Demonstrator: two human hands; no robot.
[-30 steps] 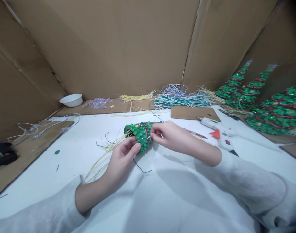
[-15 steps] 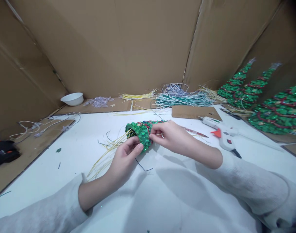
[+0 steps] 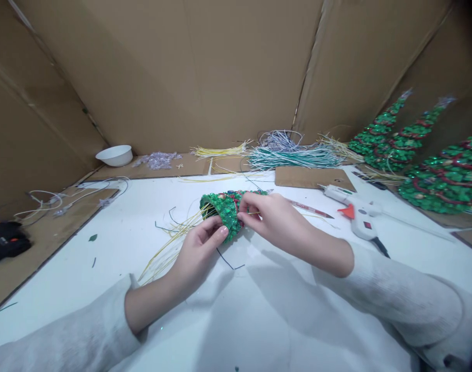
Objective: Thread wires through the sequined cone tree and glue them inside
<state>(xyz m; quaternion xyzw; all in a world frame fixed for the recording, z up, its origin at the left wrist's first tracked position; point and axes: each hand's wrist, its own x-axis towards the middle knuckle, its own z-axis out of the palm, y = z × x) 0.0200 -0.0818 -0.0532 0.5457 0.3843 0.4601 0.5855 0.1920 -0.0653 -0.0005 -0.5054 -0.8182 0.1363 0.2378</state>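
Observation:
A small green tinsel Christmas tree [image 3: 229, 213] with red trim lies on its side on the white tabletop, its hollow base facing left. My left hand [image 3: 199, 253] grips the base rim, fingers tucked inside the opening and thumb outside. Out of that opening trail several thin yellow wires [image 3: 167, 245], along with dark green ones. Against the tree's side, my right hand [image 3: 277, 219] pinches thumb and forefinger together; a short stretch of yellow wire shows between its fingers. The tree's tip is mostly hidden behind my right hand.
A glue gun [image 3: 362, 219] and a red pencil-like stick [image 3: 311, 208] lie to the right. Finished trees [image 3: 447, 178] stand far right. Wire bundles [image 3: 294, 156], a cardboard piece [image 3: 313, 179], clear pieces [image 3: 158, 160] and a white bowl [image 3: 114, 155] line the back.
A bit of yellow wire now shows between my right fingers, and a thin strand shows right of that hand. Both hands stay at the tree; the view has shifted slightly.

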